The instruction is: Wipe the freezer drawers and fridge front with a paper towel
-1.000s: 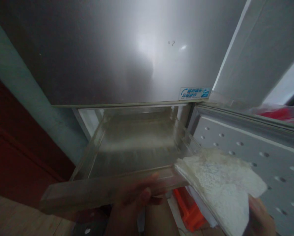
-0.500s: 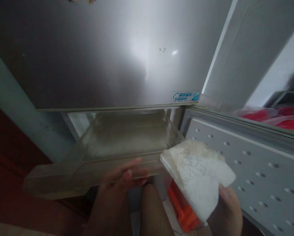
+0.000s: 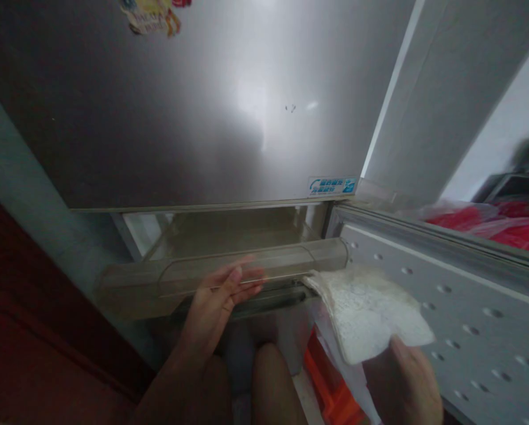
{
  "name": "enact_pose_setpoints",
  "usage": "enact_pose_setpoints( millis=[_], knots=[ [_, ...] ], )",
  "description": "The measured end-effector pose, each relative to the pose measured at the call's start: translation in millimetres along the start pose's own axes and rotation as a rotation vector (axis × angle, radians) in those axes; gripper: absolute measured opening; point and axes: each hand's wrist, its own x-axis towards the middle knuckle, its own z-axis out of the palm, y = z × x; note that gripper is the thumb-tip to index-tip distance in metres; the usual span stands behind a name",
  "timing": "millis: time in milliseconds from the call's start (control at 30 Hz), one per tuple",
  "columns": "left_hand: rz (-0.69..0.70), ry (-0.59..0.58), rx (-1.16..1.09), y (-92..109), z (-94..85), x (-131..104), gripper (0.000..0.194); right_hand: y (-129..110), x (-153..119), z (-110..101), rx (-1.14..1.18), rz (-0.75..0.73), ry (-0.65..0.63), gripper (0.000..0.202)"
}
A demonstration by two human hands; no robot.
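The left hand (image 3: pixel 218 295) lies flat and open against the front lip of a clear plastic drawer (image 3: pixel 229 274), fingers (image 3: pixel 242 277) spread along the face with nothing gripped, palm pressing rather than pinching. The drawer sits mostly within its slot under the steel fridge door (image 3: pixel 193 118), with only its front edge standing proud. It looks like a light, rigid, smooth shell (probably brittle at the corners and slippery if damp), so the wide front lip seems the safest place to take hold or push, square on so that it does not jam. The right hand (image 3: pixel 406 383) is closed on a white cloth (image 3: pixel 371 310), holding it at its near edge; the cloth is soft and limp, stained, and its far corner lies just beside the drawer's right end. Behind it stands the open freezer door panel (image 3: pixel 468 295) with rows of dimples, and red bags (image 3: pixel 490 221) lie beyond.
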Motion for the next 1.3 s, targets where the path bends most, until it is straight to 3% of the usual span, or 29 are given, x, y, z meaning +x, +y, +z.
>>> enact_pose_setpoints(
  millis=[233,467,600,733,867,1133,1300],
  knots=[
    [0.060,-0.026,-0.009,-2.5,-5.4,27.3,0.028,16.4,-1.0,-8.0,-0.078,0.082,0.050,0.022],
    [0.093,-0.040,0.000,-6.9,-14.7,59.1,0.030,14.0,7.1,10.9,-0.179,0.137,-0.172,0.041],
    [0.089,-0.055,-0.018,-8.9,-22.2,74.4,0.033,4.1,13.0,30.9,-0.210,0.056,-0.262,0.044],
    [0.008,-0.148,-0.044,-12.0,-27.7,65.2,0.034,1.8,21.5,44.7,-0.259,-0.087,-0.313,0.038],
    [-0.102,-0.232,-0.134,-15.4,-33.4,42.2,0.042,-2.1,31.7,53.6,-0.324,-0.191,-0.223,0.036],
    [-0.176,-0.177,-0.244,-9.2,-41.9,18.8,0.049,-20.0,68.1,73.6,-0.647,-0.497,-0.021,0.038],
    [-0.185,-0.149,-0.260,-5.6,-45.5,12.1,0.050,-23.8,84.1,99.2,-0.677,-0.534,0.014,0.033]
  ],
)
